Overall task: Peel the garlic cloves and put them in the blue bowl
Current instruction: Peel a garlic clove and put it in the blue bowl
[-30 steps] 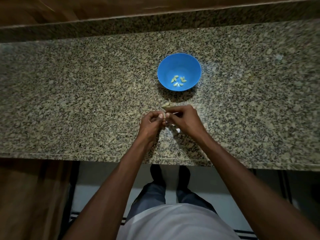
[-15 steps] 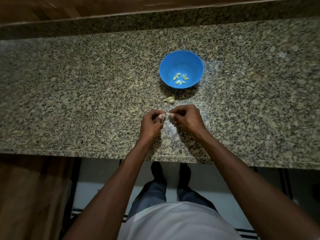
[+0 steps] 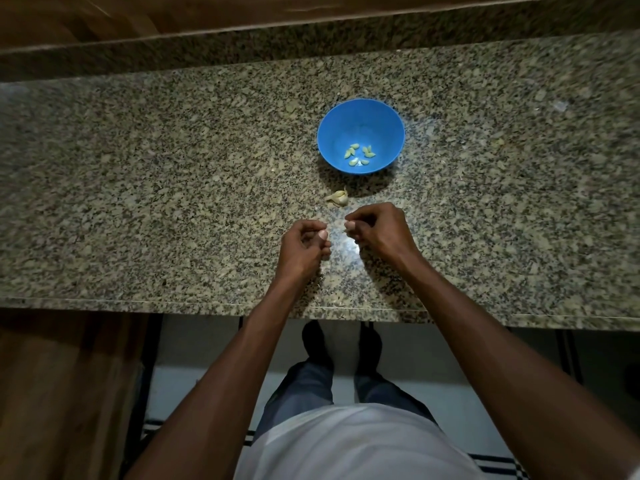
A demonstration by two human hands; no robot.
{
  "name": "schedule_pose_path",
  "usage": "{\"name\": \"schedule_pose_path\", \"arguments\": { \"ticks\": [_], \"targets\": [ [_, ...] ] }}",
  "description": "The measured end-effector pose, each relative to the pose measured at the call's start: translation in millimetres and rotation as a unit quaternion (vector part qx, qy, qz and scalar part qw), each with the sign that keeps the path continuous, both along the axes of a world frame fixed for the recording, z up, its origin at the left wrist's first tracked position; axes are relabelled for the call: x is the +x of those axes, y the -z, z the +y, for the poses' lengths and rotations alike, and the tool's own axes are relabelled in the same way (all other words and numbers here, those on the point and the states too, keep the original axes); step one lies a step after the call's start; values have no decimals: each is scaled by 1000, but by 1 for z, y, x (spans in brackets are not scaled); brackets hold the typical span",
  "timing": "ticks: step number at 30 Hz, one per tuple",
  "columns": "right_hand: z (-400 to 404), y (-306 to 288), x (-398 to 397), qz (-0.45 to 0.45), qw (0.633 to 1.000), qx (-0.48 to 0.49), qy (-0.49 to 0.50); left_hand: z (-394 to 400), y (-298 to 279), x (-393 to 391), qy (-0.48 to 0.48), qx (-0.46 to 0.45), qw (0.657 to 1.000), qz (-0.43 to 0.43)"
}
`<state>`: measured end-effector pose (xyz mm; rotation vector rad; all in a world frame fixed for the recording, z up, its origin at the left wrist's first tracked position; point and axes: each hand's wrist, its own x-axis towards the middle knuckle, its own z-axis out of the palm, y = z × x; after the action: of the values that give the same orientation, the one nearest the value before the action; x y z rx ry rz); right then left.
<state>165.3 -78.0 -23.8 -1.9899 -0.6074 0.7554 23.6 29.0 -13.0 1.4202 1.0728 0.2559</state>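
We see the left hand (image 3: 304, 245) and right hand (image 3: 375, 228) now pulled apart, fingers curled, contents unclear; clove probably freed, blue bowl (image 3: 332, 133) next.

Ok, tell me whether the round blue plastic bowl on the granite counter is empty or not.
Not empty. The round blue plastic bowl stands upright and holds a few pale peeled garlic cloves at its bottom.

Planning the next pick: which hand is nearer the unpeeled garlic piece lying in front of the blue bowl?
Right hand, just below-right of the unpeeled garlic piece; left hand sits farther, below-left.
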Motion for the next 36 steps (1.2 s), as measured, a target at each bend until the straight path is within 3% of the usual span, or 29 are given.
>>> {"name": "schedule_pose_path", "arguments": {
  "ticks": [6,13,18,23,25,28,32,36],
  "targets": [
    [-11,-8,-3,-16,1000,10,5,-3,-5,1,40,12,999,-25],
    [-23,-11,-10,91,995,19,-21,-9,0,9,91,23,995,-22],
    [-28,-16,-7,153,987,31,-28,-17,5,10,144,97,985,-10],
    [-32,-13,-2,123,992,13,-25,-20,0,9,109,102,989,-17],
    [-33,-14,-1,85,996,1,-33,-18,-1,9,89,110,990,-15],
    [-27,-13,0,-86,992,-29,-86,-12,3,8,76,170,983,12],
    [-18,-8,1,-275,944,-96,-156,-2,15,2,61,236,968,63],
    [-18,-5,-7,-359,901,-140,-197,6,23,-4,67,237,966,78]
  ]
}}
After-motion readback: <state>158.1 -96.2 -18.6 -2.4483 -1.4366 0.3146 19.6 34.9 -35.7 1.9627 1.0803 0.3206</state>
